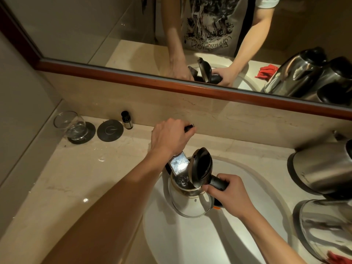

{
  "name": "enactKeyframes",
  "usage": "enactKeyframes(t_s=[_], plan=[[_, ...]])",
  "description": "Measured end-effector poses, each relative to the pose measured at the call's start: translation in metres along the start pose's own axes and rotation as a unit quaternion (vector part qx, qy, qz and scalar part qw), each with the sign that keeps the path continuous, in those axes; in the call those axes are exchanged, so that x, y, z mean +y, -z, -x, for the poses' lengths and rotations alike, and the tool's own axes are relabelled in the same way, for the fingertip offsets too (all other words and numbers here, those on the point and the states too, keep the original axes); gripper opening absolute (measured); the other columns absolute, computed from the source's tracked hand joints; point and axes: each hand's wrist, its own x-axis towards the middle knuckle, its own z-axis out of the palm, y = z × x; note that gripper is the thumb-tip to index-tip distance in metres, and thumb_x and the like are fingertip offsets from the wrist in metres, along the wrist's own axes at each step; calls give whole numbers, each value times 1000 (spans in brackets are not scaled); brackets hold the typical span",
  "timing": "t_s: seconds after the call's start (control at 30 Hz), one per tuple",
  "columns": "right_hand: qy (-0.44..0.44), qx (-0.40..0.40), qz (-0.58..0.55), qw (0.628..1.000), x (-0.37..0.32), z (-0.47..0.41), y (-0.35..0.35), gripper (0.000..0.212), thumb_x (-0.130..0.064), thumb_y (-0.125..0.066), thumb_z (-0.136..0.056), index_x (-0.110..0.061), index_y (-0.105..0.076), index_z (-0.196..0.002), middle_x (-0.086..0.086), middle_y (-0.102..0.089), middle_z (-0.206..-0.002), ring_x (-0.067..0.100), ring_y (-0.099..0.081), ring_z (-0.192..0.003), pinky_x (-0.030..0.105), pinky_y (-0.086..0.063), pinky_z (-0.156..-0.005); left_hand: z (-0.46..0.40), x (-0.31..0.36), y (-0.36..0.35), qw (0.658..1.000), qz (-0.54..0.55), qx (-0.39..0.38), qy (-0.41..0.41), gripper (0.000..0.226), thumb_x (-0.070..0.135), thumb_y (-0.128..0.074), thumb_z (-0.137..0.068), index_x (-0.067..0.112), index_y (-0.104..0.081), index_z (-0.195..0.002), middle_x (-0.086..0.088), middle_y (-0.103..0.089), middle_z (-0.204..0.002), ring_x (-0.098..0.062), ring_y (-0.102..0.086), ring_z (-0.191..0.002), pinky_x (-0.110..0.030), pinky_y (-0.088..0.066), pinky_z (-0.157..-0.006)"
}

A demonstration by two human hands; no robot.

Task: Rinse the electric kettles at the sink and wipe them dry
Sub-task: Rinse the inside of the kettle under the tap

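A steel electric kettle (188, 201) is held over the white sink basin (219, 241), its black lid (202, 165) flipped open. My right hand (228, 195) grips its black handle. The kettle's mouth sits under the flat chrome faucet spout (179, 163). My left hand (171, 136) is curled over the faucet's black lever (189, 127) at the back of the counter. Two more steel kettles stand on the counter at the right, one further back (322, 168) and one nearer (327, 229).
A drinking glass (70, 124) stands on a dark coaster at the back left, beside a second round coaster (110, 130) and a small dark bottle (126, 120). A red cloth (339, 258) lies at the lower right. A wood-framed mirror (171, 83) runs above the backsplash.
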Motion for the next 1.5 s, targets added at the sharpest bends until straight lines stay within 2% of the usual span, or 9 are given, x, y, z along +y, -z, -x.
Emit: enactKeyframes(t_s=[0.07, 0.17, 0.23, 0.5, 0.73, 1.17, 1.3, 1.43, 1.5], plan=[[2, -1, -1, 1000, -1, 1, 0, 47, -19, -88, -74, 4, -51, -58, -5, -42, -46, 8, -42, -42, 19, -34, -47, 0, 0, 0, 1000, -1, -1, -1, 46, 61, -39, -100, 31, -74, -104, 1, -67, -74, -25, -63, -71, -33, -47, -62], [3, 5, 5, 1000, -3, 1, 0, 58, -49, -80, -59, 1, -51, -58, -5, -40, -48, 11, -38, -48, 25, -32, -52, 0, 0, 1, 1000, -2, -1, -2, 47, 62, -39, -100, 32, -74, -106, 1, -68, -75, -24, -63, -72, -34, -48, -63], [5, 11, 10, 1000, -3, 1, 0, 60, -54, -75, -57, 1, -52, -58, -4, -40, -49, 12, -38, -50, 29, -32, -54, 0, 0, 0, 1000, 0, -1, -1, 47, 62, -39, -100, 31, -74, -105, 1, -67, -73, -23, -63, -70, -33, -48, -63], [13, 1, 16, 1000, 0, -3, 0, 44, -19, -87, -75, 4, -53, -59, -3, -42, -49, 10, -40, -48, 23, -34, -52, 0, 0, 0, 1000, -4, 1, -2, 47, 61, -39, -101, 30, -74, -104, 1, -67, -72, -24, -63, -69, -33, -45, -60], [11, -2, 16, 1000, -2, -2, -1, 63, -55, -75, -58, 5, -55, -61, 1, -45, -50, 10, -43, -48, 23, -35, -51, 0, 0, -1, 1000, -4, 4, 1, 46, 60, -39, -101, 30, -74, -104, 1, -68, -73, -24, -63, -69, -33, -48, -62], [23, -2, 18, 1000, 0, -4, 1, 62, -52, -78, -58, 3, -51, -59, -1, -40, -50, 12, -37, -50, 27, -31, -54, 0, -1, -1, 1000, -12, 6, -7, 45, 60, -39, -101, 32, -74, -107, 1, -69, -77, -24, -63, -72, -32, -43, -60], [15, -7, 18, 1000, 3, -2, 1, 49, -26, -89, -71, 2, -51, -58, -6, -41, -47, 9, -39, -45, 24, -33, -51, 0, -1, -1, 1000, -14, 10, -9, 45, 60, -40, -101, 31, -74, -105, 2, -67, -73, -22, -61, -68, -31, -39, -57], [11, 0, 9, 1000, 4, 1, 1, 58, -53, -78, -58, -2, -50, -56, -9, -38, -48, 9, -36, -47, 22, -30, -51, 0, -2, -1, 1000, -12, 10, -7, 46, 60, -39, -101, 31, -74, -105, 1, -67, -73, -23, -61, -68, -31, -40, -58], [12, 6, 10, 1000, 4, 1, 1, 59, -55, -76, -56, -1, -50, -56, -9, -37, -48, 9, -35, -48, 22, -29, -51, 0, -1, -1, 1000, -13, 9, -8, 46, 60, -39, -101, 31, -74, -106, 1, -68, -75, -23, -61, -68, -31, -39, -58]])
